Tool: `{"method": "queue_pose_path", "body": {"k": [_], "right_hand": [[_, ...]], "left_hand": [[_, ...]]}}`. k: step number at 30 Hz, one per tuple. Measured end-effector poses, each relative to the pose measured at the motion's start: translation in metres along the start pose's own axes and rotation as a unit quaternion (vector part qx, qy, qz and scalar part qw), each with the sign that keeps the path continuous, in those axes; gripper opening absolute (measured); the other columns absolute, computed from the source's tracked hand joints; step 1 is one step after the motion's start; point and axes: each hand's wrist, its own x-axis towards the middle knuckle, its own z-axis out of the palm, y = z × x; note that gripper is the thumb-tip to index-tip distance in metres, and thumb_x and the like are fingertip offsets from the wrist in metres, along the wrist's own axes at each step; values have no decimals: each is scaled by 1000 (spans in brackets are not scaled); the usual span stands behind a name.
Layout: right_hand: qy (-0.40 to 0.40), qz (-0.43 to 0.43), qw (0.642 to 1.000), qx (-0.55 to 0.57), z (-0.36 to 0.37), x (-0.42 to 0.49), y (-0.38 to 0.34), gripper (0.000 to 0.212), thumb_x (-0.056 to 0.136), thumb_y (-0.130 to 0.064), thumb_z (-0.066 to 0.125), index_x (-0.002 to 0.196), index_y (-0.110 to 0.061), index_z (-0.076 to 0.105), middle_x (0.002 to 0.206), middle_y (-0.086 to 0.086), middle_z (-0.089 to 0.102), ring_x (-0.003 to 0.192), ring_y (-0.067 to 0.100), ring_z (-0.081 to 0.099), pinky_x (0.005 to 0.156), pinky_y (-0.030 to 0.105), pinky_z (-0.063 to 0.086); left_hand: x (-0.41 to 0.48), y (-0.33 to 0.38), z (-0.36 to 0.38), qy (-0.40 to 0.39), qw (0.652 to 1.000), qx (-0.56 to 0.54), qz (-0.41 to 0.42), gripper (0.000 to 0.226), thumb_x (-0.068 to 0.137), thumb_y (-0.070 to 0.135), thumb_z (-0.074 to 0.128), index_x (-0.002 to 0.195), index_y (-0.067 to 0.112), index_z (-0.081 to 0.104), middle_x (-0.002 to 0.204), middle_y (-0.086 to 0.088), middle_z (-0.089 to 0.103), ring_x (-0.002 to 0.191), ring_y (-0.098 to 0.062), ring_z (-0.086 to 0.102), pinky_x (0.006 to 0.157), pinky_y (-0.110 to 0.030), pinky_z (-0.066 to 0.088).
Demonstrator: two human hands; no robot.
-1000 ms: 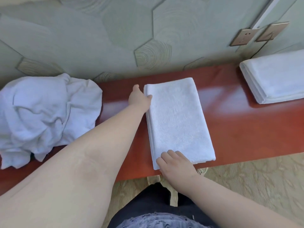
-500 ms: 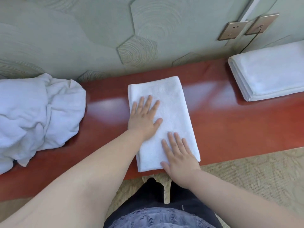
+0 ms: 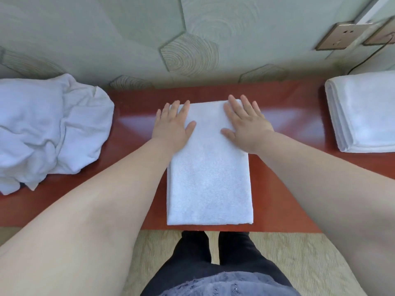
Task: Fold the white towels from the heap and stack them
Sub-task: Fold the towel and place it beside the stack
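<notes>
Towel (image 3: 209,178), folded, lay on surface (image 3: 284,167); left hand (image 3: 173,127) and right hand (image 3: 245,127) pressed its 12 o'clock end, grips spread flat. Step: smoothing. Next likely needed: lift to stack (image 3: 363,112), 3 o'clock.

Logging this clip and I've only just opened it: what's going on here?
A person is folding towels at a red bench. The left hand and right hand lie flat, fingers straight, on the far end of a folded towel in the middle of the bench. An unfolded heap sits at the left end, and a folded stack at the right. This towel is not yet on the stack.
</notes>
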Motion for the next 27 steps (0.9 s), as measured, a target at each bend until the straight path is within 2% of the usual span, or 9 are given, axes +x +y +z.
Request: {"method": "queue_pose_path", "body": {"k": [4, 7, 10, 12, 13, 15, 21, 25, 27], "right_hand": [[35, 51, 993, 103, 4, -26, -28, 79, 103, -57, 35, 165, -26, -2, 171, 3, -19, 158, 30, -11, 129, 47, 3], [51, 153, 956, 245, 20, -79, -50, 90, 96, -55, 54, 164, -27, 2, 168, 3, 9, 152, 30, 19, 123, 46, 27], [-4, 234, 930, 283, 28, -117, -58, 85, 93, -56, 61, 158, -24, 18, 143, 5, 46, 124, 28, 49, 98, 45, 48], [-86, 236, 922, 296, 20, -110, -51, 69, 91, -49, 66, 146, -19, 37, 121, 5, 62, 100, 28, 59, 77, 40, 50], [-112, 222, 926, 285, 14, -98, -45, 62, 90, -45, 69, 139, -17, 44, 118, 5, 64, 99, 29, 61, 75, 38, 47], [-106, 205, 944, 234, 1, -69, -37, 53, 88, -39, 71, 133, -19, 51, 122, 7, 66, 107, 32, 62, 79, 36, 45], [79, 227, 963, 120, -32, -29, -48, 59, 95, -47, 62, 147, -24, 44, 138, 11, 52, 127, 36, 48, 104, 47, 38], [89, 322, 898, 284, -3, -73, -68, 82, 92, -46, 68, 157, -18, 26, 150, 15, 36, 136, 39, 38, 112, 49, 35], [96, 360, 861, 347, 13, -97, -80, 79, 92, -42, 70, 151, -6, 33, 144, 19, 43, 132, 39, 42, 111, 44, 33]], "left_hand": [[10, -5, -20, -37, 999, -28, 16, 77, 101, 60, 45, 165, 25, 18, 156, -6, 33, 140, -34, 35, 117, -49, 32], [15, -12, -38, -77, 997, -28, 12, 72, 99, 57, 57, 157, 20, 34, 147, -11, 41, 136, -36, 39, 109, -50, 40], [12, -28, -44, -71, 997, 4, 10, 59, 97, 56, 61, 136, 13, 50, 132, -12, 51, 127, -36, 48, 100, -49, 46], [4, -46, -40, -60, 998, -9, -1, 54, 97, 56, 61, 126, 11, 53, 127, -13, 53, 123, -36, 50, 97, -48, 46], [-3, -55, -37, -54, 998, -21, -13, 53, 97, 56, 60, 124, 11, 53, 126, -13, 54, 122, -37, 51, 96, -48, 46], [-20, -71, -30, -35, 997, -52, -53, 54, 97, 58, 58, 122, 11, 53, 125, -14, 57, 121, -39, 54, 95, -48, 46], [-102, -96, -4, -34, 966, -146, -209, 67, 93, 68, 53, 126, 10, 56, 127, -14, 65, 117, -37, 63, 95, -46, 51], [-151, -107, 9, -90, 943, -213, -238, 67, 87, 72, 60, 116, 12, 59, 112, -3, 68, 98, -28, 64, 80, -38, 49], [-152, -108, 6, -85, 927, -257, -261, 67, 87, 67, 66, 119, 9, 58, 113, -2, 68, 98, -27, 64, 77, -36, 45]]}}
